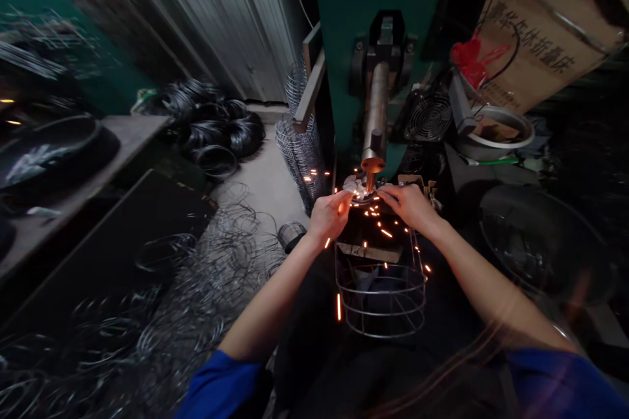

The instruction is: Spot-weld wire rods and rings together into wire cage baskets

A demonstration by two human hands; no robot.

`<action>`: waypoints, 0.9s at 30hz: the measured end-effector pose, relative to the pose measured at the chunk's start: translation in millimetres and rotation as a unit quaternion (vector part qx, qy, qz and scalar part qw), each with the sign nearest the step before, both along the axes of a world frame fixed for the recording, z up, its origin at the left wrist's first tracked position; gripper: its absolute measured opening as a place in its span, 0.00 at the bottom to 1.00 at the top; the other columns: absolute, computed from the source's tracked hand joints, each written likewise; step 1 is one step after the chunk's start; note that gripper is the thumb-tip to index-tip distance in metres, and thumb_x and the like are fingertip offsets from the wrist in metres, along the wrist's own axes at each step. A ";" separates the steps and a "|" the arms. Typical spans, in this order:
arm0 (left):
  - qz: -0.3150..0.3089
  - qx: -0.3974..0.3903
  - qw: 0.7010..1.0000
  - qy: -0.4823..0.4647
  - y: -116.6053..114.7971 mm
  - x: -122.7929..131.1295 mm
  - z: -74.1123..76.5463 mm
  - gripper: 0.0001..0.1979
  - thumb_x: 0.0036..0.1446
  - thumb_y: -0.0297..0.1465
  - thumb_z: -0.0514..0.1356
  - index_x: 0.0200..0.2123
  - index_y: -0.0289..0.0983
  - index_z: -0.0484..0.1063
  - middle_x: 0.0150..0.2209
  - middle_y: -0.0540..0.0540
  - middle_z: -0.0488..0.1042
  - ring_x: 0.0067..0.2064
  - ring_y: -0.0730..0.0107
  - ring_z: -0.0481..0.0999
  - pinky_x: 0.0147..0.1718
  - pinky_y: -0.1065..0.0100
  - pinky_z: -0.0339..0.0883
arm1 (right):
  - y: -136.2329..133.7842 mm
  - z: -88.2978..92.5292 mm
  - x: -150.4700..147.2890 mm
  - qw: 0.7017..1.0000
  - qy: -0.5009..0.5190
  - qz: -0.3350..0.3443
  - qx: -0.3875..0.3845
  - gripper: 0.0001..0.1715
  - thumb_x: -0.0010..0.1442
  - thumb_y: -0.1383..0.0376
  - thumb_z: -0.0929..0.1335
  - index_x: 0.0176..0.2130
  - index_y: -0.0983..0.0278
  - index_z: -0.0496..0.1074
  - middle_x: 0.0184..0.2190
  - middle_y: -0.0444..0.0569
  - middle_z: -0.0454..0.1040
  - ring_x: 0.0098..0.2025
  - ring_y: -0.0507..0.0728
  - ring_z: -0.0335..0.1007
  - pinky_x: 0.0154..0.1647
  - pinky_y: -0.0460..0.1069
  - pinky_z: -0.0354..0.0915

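Note:
A round wire basket (383,336) hangs between my forearms, its two long side wires running up towards my fingers. My left hand (330,216) is closed in a pinch at the upper end of the left side wire. On the other side, my right hand (411,206) pinches at the upper end of the right wire. Between my fingertips, the copper tip (370,181) of a spot welder's arm (377,105) presses down. Orange sparks (386,234) fly from there over my hands and the basket. The exact contact point is hidden by fingers and glare.
Stacked wire rings (297,144) stand left of the green welder (339,33). Black wire coils (221,121) and loose wire loops (230,242) cover the floor at left. A metal bowl (506,150) and a small fan (427,116) sit at right.

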State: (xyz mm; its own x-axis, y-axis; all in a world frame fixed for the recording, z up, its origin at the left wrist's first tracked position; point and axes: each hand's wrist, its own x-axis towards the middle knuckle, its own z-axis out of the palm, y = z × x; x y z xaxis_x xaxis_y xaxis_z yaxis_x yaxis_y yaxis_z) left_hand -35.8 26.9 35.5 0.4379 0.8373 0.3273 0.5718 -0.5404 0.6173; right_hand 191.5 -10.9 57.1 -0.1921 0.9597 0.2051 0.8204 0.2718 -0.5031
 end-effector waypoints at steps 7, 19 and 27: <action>0.000 0.027 0.997 0.075 -2.0 -0.7 -0.1 0.12 0.65 0.28 0.52 0.40 0.36 0.77 0.28 0.45 0.76 0.29 0.69 0.74 0.31 0.72 0.60 | -1.6 -5.7 0.4 1.000 -0.024 0.001 0.003 0.15 0.71 0.63 0.62 0.48 0.62 0.77 0.41 0.51 0.81 0.43 0.59 0.77 0.44 0.49 0.66; 0.033 0.046 0.993 0.103 -5.4 0.1 -19.7 0.16 0.67 0.29 0.49 0.51 0.38 0.73 0.38 0.41 0.78 0.37 0.66 0.78 0.38 0.69 0.68 | 3.1 -21.2 2.5 0.998 -0.018 0.006 0.053 0.15 0.70 0.64 0.63 0.50 0.63 0.77 0.46 0.54 0.79 0.47 0.61 0.77 0.49 0.51 0.69; 0.024 0.025 0.997 0.063 -3.4 2.6 -14.5 0.14 0.67 0.29 0.50 0.49 0.38 0.73 0.40 0.41 0.79 0.40 0.65 0.78 0.41 0.68 0.68 | 3.3 -18.2 3.4 0.997 0.069 -0.007 0.036 0.13 0.69 0.63 0.65 0.47 0.61 0.78 0.45 0.50 0.80 0.48 0.60 0.77 0.51 0.51 0.68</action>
